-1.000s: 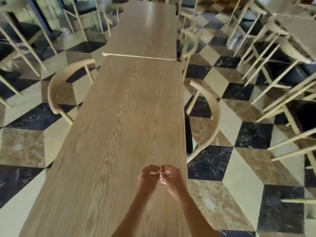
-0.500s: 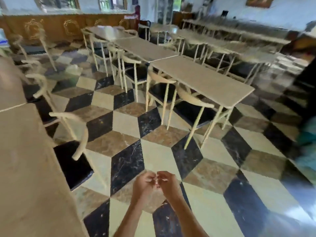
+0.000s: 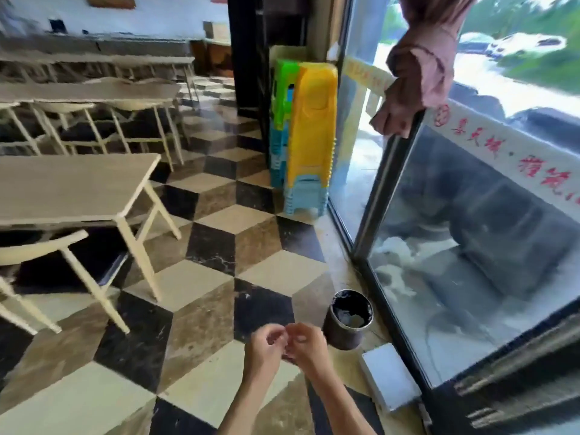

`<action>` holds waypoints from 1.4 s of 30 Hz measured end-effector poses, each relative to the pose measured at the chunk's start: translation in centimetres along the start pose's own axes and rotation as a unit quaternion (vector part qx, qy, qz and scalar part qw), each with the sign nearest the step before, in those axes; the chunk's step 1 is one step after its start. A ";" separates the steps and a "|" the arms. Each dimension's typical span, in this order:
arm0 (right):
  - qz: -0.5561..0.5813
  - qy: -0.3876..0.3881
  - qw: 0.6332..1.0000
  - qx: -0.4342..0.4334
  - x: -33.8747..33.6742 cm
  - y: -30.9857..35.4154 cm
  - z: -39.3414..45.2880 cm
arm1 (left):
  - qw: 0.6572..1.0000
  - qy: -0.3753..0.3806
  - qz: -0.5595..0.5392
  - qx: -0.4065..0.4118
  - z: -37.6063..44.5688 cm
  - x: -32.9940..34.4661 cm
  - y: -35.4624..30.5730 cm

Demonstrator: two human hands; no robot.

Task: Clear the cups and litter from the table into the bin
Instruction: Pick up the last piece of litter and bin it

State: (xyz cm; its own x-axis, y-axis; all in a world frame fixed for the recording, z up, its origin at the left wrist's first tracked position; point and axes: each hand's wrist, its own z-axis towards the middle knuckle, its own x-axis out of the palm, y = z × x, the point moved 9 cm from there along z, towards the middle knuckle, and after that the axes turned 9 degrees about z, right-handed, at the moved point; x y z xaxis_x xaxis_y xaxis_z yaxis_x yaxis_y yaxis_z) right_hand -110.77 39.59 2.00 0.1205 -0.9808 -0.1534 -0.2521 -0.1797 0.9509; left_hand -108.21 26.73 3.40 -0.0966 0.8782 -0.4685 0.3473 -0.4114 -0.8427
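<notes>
Both hands are meeting in front of the body, the left hand (image 3: 263, 346) and right hand (image 3: 306, 342) curling their fingers together around something small; what it is cannot be made out. The dark round bin (image 3: 347, 321) is standing on the floor just beyond them, by the glass door, with pale litter already lying inside. The nearest tabletop (image 3: 72, 186) is showing nothing on it, so the clearing appears nearly finished.

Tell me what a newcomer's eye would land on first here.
The bright yellow and green stack of stools against the glass wall stands out most. Low in the middle, the left hand and right hand meet over the checkered floor, with a dark bin just to their right by the glass door.
</notes>
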 end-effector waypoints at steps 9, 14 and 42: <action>0.049 -0.161 0.983 0.070 -17.2 -4.5 12.6 | 0.987 0.151 0.035 0.050 13.2 18.0 -9.4; 0.033 -0.216 0.969 0.111 -22.9 -7.9 20.9 | 0.976 0.211 0.048 0.022 22.0 26.2 -10.6; 0.060 -0.237 0.920 0.306 -32.8 -53.5 47.0 | 0.947 0.275 0.104 -0.131 46.5 65.7 20.5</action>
State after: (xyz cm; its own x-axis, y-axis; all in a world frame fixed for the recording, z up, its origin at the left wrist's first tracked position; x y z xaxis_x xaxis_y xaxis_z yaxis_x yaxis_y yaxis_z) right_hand -146.33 77.83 -56.51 -0.3391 -0.8931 -0.2956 -0.7478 0.0653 0.6607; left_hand -150.86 64.63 -56.94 0.4751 0.8087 -0.3468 0.5326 -0.5780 -0.6183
